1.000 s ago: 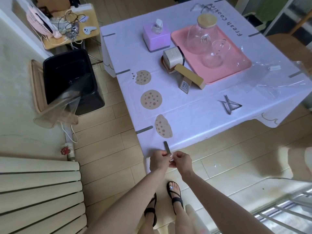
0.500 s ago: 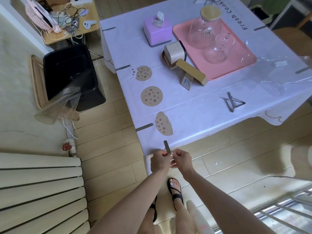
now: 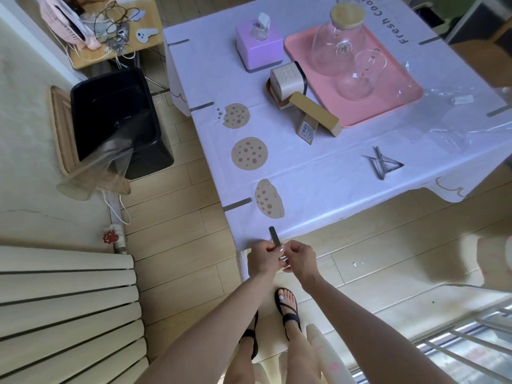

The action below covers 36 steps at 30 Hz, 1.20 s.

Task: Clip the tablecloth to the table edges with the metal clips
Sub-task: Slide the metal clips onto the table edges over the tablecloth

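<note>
- Left hand [image 3: 261,260] and right hand [image 3: 300,259]: both at the near edge, close to the left corner. Fingers are curled and pinch one clip [image 3: 274,237] between them, fingertips touching.
- Clip: its upper arm lies flat on the tablecloth [image 3: 318,189], pointing inward. The lower part is hidden behind the fingers, so how far it is seated cannot be told.
- Step in hand, as judged: seating this clip on the near edge.
- Recommended method: push straight in, square to the edge, until the bend meets it. Keep the cloth flat and taut under the arm so no fold is trapped, and let go only once it bites.
- Risk: the overhang at the corner hangs loose, so a skewed push could drag the cloth sideways.
- Fitted clips [image 3: 237,204]: three show along the left edge, with more on the far and right sides.
- Spare clips [image 3: 383,163]: a loose pile on the cloth to the right, well apart from the hands.
- Beyond: a tray [image 3: 399,106] with glassware and a purple box [image 3: 259,54].
</note>
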Tool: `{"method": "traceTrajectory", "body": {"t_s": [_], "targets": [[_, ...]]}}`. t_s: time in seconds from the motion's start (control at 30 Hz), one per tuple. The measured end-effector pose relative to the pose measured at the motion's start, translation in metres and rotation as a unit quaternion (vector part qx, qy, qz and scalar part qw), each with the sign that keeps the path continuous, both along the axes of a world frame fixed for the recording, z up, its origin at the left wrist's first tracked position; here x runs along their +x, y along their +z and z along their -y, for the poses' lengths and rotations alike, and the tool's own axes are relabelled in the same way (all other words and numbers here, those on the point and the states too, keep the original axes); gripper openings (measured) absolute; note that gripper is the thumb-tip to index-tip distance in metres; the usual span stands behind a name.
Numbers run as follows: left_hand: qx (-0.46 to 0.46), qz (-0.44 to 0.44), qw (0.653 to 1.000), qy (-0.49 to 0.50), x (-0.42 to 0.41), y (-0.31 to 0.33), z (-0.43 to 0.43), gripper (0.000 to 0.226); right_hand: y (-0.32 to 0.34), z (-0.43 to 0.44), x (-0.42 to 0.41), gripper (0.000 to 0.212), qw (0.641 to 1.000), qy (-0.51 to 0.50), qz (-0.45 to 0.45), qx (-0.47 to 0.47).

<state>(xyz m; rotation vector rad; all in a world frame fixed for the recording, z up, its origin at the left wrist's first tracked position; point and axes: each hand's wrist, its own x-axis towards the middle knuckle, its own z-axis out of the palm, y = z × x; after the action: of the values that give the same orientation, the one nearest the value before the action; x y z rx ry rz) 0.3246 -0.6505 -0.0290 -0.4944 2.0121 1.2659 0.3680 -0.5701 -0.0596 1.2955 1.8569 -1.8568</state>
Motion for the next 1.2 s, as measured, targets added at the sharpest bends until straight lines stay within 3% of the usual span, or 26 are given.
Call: {"method": "traceTrajectory", "body": {"t_s": [0.47, 0.8, 1.0, 1.1, 1.2], "targets": [[0.032, 0.022, 0.999, -0.014, 0.009, -0.009, 0.003, 0.010, -0.009, -0.003, 0.004, 0.032, 0.998, 0.000, 0.064, 0.018], [0.027, -0.031, 0.995, -0.094, 0.003, -0.006, 0.008, 0.025, -0.009, -0.003, -0.010, 0.029, 0.996, -0.057, 0.058, -0.039], [-0.020, -0.085, 0.989, -0.117, 0.001, -0.004, 0.003, 0.012, -0.008, -0.005, -0.019, 0.025, 0.995, -0.060, 0.066, -0.052], [-0.148, -0.174, 0.944, -0.240, 0.001, 0.008, 0.002, 0.016, -0.009, -0.005, -0.021, 0.025, 0.993, -0.069, 0.075, -0.057], [-0.299, -0.348, 0.825, -0.331, 0.000, 0.012, 0.010, 0.044, -0.009, -0.005, -0.024, 0.026, 0.992, -0.077, 0.080, -0.061]]}}
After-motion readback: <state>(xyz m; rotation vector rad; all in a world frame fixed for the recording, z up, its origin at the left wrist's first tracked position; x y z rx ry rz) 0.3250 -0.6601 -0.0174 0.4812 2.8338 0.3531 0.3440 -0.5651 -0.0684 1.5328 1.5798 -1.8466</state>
